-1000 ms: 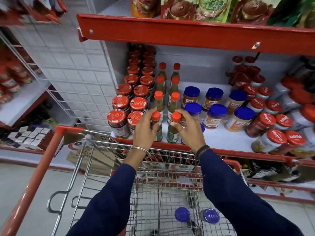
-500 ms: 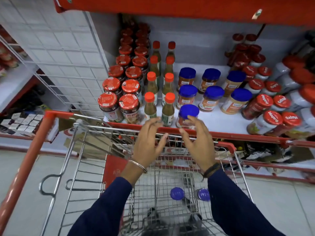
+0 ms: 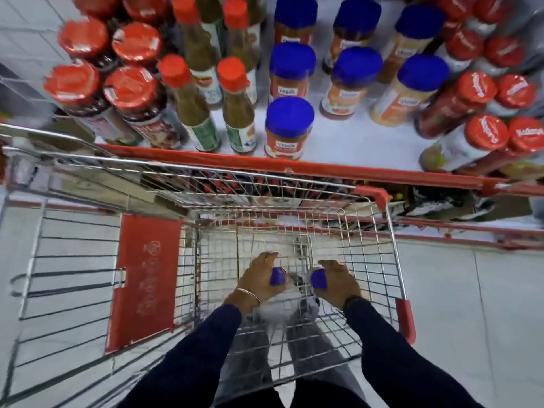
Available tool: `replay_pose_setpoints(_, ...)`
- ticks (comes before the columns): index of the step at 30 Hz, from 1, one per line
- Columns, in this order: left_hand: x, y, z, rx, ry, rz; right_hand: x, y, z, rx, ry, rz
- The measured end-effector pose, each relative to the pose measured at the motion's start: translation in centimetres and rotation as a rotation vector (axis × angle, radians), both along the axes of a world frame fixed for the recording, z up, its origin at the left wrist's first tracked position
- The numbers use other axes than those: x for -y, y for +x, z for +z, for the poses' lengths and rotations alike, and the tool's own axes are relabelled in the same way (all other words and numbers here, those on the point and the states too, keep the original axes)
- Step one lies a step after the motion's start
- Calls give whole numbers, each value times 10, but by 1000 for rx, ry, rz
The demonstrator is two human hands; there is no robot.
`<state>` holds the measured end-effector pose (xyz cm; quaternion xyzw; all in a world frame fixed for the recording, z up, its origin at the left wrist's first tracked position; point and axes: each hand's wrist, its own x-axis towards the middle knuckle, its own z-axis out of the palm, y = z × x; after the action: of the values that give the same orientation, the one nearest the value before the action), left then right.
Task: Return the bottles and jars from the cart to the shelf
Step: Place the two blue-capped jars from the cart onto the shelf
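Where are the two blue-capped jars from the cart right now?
Both sit low in the wire cart basket, side by side: left blue-capped jar under the left hand, right blue-capped jar under the right hand.

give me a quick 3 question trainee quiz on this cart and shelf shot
1. True or false: both hands are down inside the cart.
2. Multiple choice: what colour are the lids under the left hand and right hand? A red, B blue, C green.
3. Short answer: which jar stands alone at the front edge of the shelf, just right of the orange-capped bottles?

Key
1. True.
2. B: a blue lid shows in each grip, left lid, right lid.
3. A blue-lidded jar.
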<state>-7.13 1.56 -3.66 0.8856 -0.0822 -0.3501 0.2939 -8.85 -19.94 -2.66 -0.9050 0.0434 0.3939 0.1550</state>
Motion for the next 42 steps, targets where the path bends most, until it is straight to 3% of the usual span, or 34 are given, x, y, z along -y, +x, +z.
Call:
replay_pose_setpoints(5, 13, -19, -42, -77, 121, -4, 6, -3, -37, -90, -47, 104)
replay_pose_setpoints(15, 14, -6, -26, 21, 282, -204, 14, -2, -21, 57, 10, -2)
replay_pose_setpoints(24, 23, 11, 85, 341, 139, -78, 31, 9, 97, 314, 159, -173)
replay_pose_setpoints(29, 31, 25, 164, 550, -16, 27, 45, 25, 185, 467, 228, -153)
replay_pose_setpoints(34, 46, 50, 231, 646, -196, 135, 60, 48, 257, 670, 216, -127)
replay_pose_setpoints(42, 79, 106, 287, 789, -191, 90, 75, 104, 312, 888, 200, -166)
